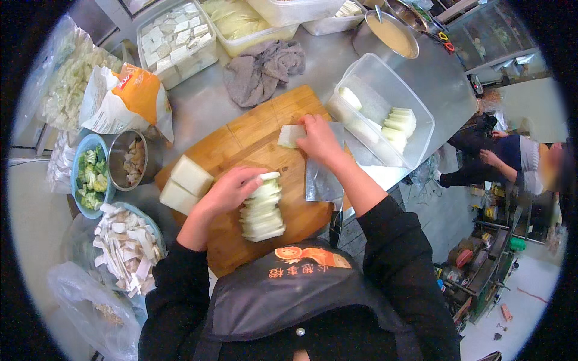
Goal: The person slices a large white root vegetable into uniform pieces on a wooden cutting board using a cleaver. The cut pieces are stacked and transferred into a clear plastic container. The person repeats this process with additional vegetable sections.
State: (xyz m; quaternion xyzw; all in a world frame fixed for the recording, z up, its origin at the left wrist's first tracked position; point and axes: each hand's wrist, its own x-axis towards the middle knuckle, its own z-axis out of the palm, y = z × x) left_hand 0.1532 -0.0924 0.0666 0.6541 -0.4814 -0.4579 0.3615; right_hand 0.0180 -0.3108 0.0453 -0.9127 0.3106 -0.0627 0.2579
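A row of thin, pale vegetable slices point(262, 210) with faintly green edges stands on a wooden cutting board point(253, 135). My left hand point(229, 188) closes its fingers and thumb around the far end of that row. To the right, my right hand point(319, 141) pinches a single flat slice point(290, 136) above the board. Beneath my right wrist lies a broad cleaver point(322, 183), its dark handle toward my body and no hand on it. Two uncut whitish blocks point(186, 183) sit at the board's left edge, near my left wrist.
Beyond the board are a grey cloth point(265, 71), a tub of white cubes point(176, 39) and a clear tub with slices point(391, 111). Bowls of broccoli point(92, 173) and pale strips point(126, 246) stand left. A pot point(385, 36) stands far right. Another person point(506, 156) is off right.
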